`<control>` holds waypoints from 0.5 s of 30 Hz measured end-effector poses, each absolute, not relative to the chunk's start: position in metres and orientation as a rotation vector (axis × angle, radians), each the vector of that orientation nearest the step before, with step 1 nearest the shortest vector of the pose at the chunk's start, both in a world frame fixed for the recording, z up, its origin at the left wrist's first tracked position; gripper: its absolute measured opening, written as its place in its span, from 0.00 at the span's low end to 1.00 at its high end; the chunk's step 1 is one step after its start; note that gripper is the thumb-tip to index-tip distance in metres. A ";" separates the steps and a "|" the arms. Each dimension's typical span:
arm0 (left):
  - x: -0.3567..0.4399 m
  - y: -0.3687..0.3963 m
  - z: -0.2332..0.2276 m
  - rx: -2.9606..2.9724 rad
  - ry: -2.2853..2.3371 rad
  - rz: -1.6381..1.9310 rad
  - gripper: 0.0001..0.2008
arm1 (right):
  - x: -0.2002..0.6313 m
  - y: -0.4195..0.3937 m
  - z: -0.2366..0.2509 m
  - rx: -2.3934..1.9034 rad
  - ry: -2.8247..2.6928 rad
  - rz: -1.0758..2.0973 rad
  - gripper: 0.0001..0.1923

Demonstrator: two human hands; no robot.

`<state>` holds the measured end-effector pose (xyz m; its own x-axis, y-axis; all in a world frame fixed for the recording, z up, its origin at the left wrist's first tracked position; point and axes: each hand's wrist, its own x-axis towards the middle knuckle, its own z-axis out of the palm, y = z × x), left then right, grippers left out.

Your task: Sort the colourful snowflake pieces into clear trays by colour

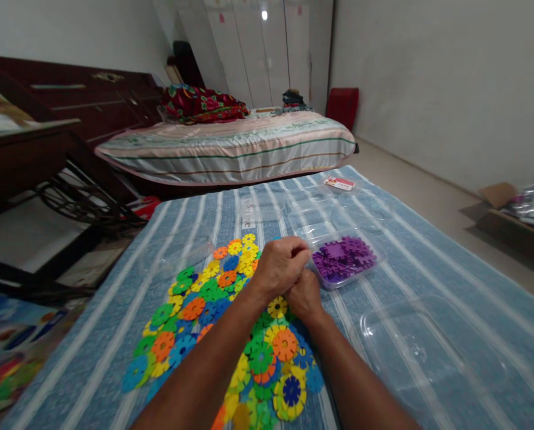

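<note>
A: While peeking down at the two hands, hard to tell what sits inside. Left hand (281,263) curled shut on top, right hand (303,295) curled shut just under it, pressed together. Maybe pinching a small piece, but cannot tell.

B: Resting where?

A: Right at the far edge of the big heap of flat plastic flower-shaped discs in yellow, green, orange and blue (204,304), just beside the small clear plastic tray (380,257).

B: Anything in that tray?

A: Only purple flower-shaped discs (344,258), packed in together. So, by the look of it, purple sorted out already. No purple to spot in the heap.

B: And left to do?

A: Lots. All the other colours mixed up in one heap. Looks like only the first colour done, so nearer the start than the end.

B: More trays around?

A: Yes. One big clear plastic tray (428,352) near the right arm, with nothing in it. More clear plastic trays (312,218) farther back, hard to make out. Past those, a little red and white card (339,183).

B: All lying on what?

A: On a blue cloth with white stripes (428,251), spread flat.

B: And the room?

A: A bedroom. Low bed with a striped cover (231,152), a red flowery blanket (204,104) bunched at its head. Tall white wardrobe (267,48) behind. Dark brown wooden drawers (83,101) on the left, a brown cardboard box (500,197) on the floor to the right.
</note>
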<state>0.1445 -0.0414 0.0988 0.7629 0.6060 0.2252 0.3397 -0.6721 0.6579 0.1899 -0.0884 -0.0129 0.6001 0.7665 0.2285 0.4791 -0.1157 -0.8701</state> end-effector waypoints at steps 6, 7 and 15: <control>0.059 -0.020 0.095 2.356 0.963 0.680 0.11 | 0.188 -0.100 -0.007 -1.687 -0.991 0.393 0.14; 0.043 -0.017 0.092 2.349 1.009 0.691 0.11 | 0.189 -0.101 -0.009 -1.688 -0.984 0.405 0.14; -0.061 -0.019 0.056 2.389 1.293 0.709 0.13 | 0.190 -0.105 -0.024 -1.696 -0.923 0.449 0.17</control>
<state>-0.0614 -0.0191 0.0559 0.4638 0.8448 0.2668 0.6793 -0.5324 0.5050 0.1905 -0.1049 -0.0241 0.6246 0.7653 0.1556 0.3507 -0.0969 -0.9315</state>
